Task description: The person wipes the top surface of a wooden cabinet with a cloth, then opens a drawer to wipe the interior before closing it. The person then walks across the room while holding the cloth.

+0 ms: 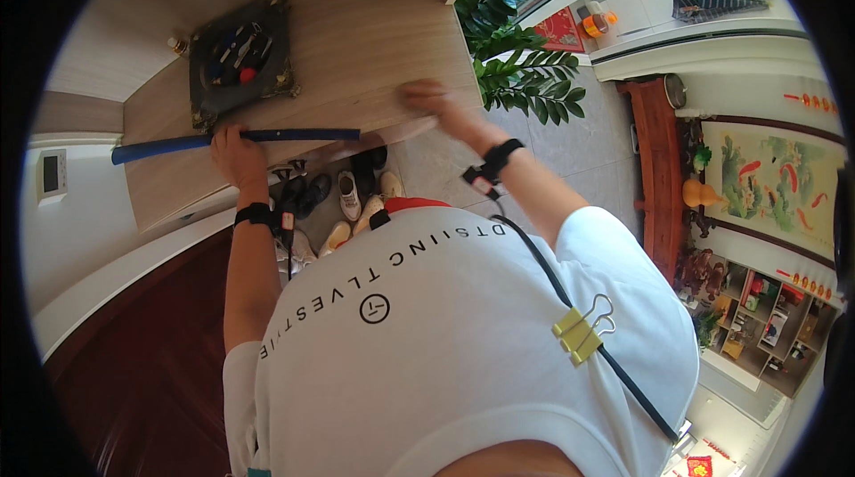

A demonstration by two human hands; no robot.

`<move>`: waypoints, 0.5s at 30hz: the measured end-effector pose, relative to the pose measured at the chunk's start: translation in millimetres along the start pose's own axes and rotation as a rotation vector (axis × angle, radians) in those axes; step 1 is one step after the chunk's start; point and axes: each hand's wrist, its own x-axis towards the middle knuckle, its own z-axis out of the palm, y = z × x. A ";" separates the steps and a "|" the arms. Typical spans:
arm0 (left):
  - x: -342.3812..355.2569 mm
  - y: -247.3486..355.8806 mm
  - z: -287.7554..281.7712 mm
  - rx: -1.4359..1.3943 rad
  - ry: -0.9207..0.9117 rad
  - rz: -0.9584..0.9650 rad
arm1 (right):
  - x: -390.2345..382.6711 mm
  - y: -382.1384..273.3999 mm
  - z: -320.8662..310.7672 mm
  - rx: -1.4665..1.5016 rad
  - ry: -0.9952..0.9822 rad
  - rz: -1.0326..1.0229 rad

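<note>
A long, narrow blue strip [307, 134] lies along the front edge of the light wooden cabinet top [356, 54]. My left hand [239, 156] is closed around its middle, with the fingertips over it. The strip's exact kind does not show. Just beyond this hand stands a dark, square tray [203, 54] with ornate gold corners, holding small tools or keys and a red ball-like thing. My right hand [436, 106] is over the right part of the cabinet top, near its front edge. Motion smears its fingers, and no object shows in it.
Several shoes [349, 195] stand on the grey tiled floor below the cabinet. A leafy green plant [525, 58] is at its right end. A red-brown wooden bench [657, 179] stands farther right. A dark red door [142, 361] is at lower left.
</note>
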 end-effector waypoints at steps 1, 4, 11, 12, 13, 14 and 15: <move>0.5 -0.1 0.2 -0.012 -0.002 0.010 | -11.5 26.1 -20.3 0.030 0.119 0.073; -1.0 -0.6 -1.1 -0.005 -0.038 0.023 | -34.1 66.8 -58.4 -0.040 0.376 0.470; 2.2 1.2 -2.9 -0.034 -0.083 -0.007 | -69.8 2.3 -26.1 -0.156 0.290 0.301; 2.4 1.7 -3.3 -0.022 -0.088 -0.014 | -73.7 0.0 -22.9 -0.130 0.307 0.328; 2.9 2.2 -3.5 -0.025 -0.063 0.000 | -75.6 2.9 -22.4 -0.100 0.335 0.377; 3.1 2.6 -3.8 -0.031 -0.044 0.020 | -75.4 9.8 -24.0 -0.081 0.315 0.351; 3.0 3.3 -3.6 -0.038 -0.024 0.038 | -72.4 19.2 -26.8 -0.062 0.305 0.343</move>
